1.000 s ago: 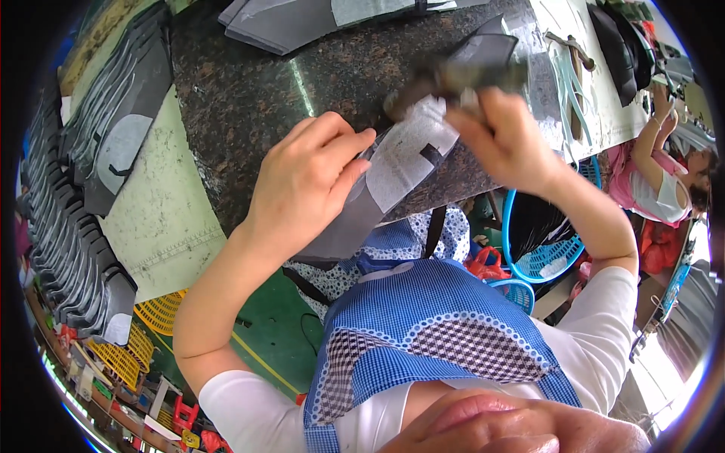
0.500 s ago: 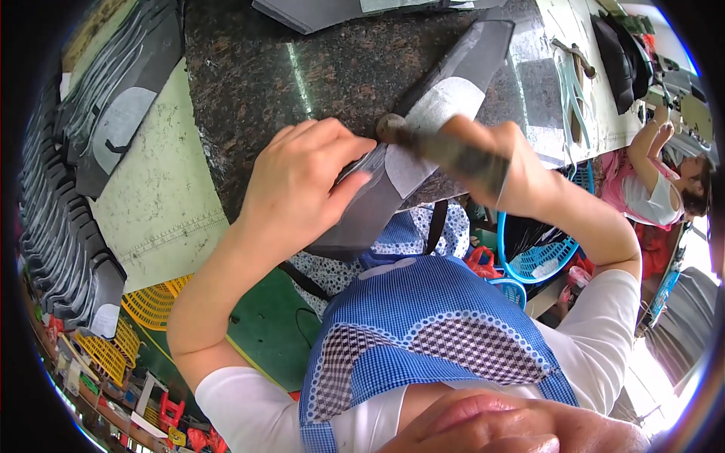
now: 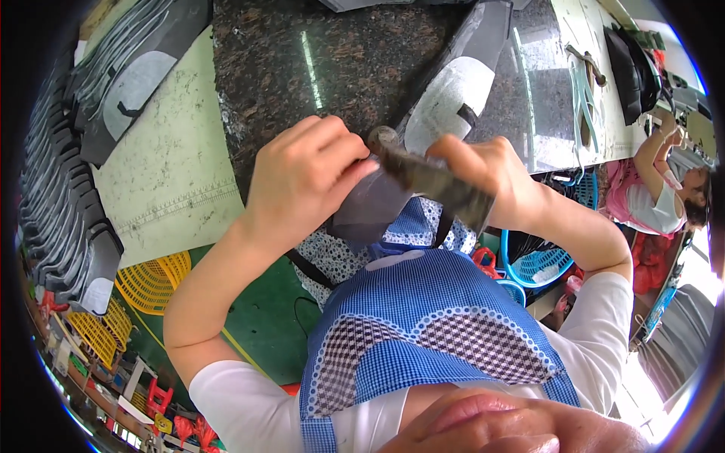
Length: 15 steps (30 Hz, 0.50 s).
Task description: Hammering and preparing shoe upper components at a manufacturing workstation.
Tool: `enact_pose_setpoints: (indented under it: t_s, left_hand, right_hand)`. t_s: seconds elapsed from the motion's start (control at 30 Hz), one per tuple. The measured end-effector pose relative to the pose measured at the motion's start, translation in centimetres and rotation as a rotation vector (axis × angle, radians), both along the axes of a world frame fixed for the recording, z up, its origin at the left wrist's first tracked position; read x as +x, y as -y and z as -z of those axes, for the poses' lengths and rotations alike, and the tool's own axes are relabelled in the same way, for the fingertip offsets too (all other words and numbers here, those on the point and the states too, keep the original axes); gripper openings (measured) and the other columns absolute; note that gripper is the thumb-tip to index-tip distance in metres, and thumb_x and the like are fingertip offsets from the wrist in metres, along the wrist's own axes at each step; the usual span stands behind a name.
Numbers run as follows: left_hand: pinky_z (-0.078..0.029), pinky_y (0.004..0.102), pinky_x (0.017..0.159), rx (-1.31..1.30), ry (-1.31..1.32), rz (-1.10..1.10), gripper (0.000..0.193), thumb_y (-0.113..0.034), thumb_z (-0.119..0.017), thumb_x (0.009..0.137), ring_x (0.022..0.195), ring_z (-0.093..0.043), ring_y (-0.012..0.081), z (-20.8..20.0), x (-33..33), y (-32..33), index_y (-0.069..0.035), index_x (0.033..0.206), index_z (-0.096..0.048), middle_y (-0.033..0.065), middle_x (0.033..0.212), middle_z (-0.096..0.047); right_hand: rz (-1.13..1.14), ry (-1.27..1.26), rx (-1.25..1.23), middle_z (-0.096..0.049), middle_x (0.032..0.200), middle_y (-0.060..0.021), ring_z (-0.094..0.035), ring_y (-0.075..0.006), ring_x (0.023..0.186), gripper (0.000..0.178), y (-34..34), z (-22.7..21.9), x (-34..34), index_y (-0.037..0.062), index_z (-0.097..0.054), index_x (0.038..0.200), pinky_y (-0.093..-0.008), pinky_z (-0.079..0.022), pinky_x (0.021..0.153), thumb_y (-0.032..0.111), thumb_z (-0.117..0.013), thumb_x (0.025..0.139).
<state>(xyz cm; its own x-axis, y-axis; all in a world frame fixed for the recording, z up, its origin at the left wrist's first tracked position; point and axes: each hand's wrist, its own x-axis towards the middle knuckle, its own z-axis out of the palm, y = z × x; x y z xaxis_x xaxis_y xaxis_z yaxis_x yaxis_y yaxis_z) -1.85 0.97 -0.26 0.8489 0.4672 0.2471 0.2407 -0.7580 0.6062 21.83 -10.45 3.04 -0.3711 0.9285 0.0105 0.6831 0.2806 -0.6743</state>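
A long dark grey sheet piece (image 3: 483, 38) with a pale oval patch (image 3: 453, 89) lies across the dark stone slab (image 3: 264, 68), its lower end over the front edge near my apron. My left hand (image 3: 302, 174) is closed, thumb and fingers pinching the left edge of this piece. My right hand (image 3: 495, 177) grips a worn metal hammer (image 3: 438, 180), its round face beside my left fingertips. The hammer hides part of the piece, and its handle is hidden by my hand. Whether the face touches the piece I cannot tell.
At the left, rows of similar dark grey pieces (image 3: 68, 219) overlap on a pale board (image 3: 166, 166). Another tool (image 3: 586, 60) and light cords lie at the right. Blue baskets (image 3: 521, 275) and yellow baskets (image 3: 155, 283) stand below the table. A person in pink (image 3: 627, 181) works farther right.
The hammer has shifted slightly left and down, with its face beside my left fingers. More of the pale patch and a dark mark on it show. The whole view has shifted a little.
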Motion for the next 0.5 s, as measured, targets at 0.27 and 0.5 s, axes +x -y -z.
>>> enact_pose_setpoints:
  t_s: [0.27,0.5]
  left_hand:
    - [-0.050,0.0311,0.056,-0.168,0.051,-0.083,0.023,-0.007,-0.083,0.072,0.067,-0.062,0.0187,-0.1,-2.1,1.2,-0.001,0.091,-0.072,0.0066,0.083,-0.063]
    - [-0.047,0.0269,0.051,-0.165,0.084,-0.183,0.018,-0.006,-0.083,0.072,0.060,-0.058,0.0146,0.6,-2.4,2.2,0.000,0.084,-0.071,0.0058,0.076,-0.062]
  right_hand:
    - [0.025,-0.028,-0.139,-0.062,0.075,-0.0180,-0.064,-0.0335,0.059,0.019,0.3,0.1,-1.1,-0.0001,-0.061,0.111,-0.0393,-0.049,0.052,0.006,-0.063,0.093]
    - [0.087,-0.096,-0.212,-0.062,0.081,-0.0166,-0.063,-0.0346,0.060,0.028,0.1,0.8,-1.9,0.0009,-0.057,0.112,-0.0412,-0.050,0.053,0.005,-0.067,0.087]
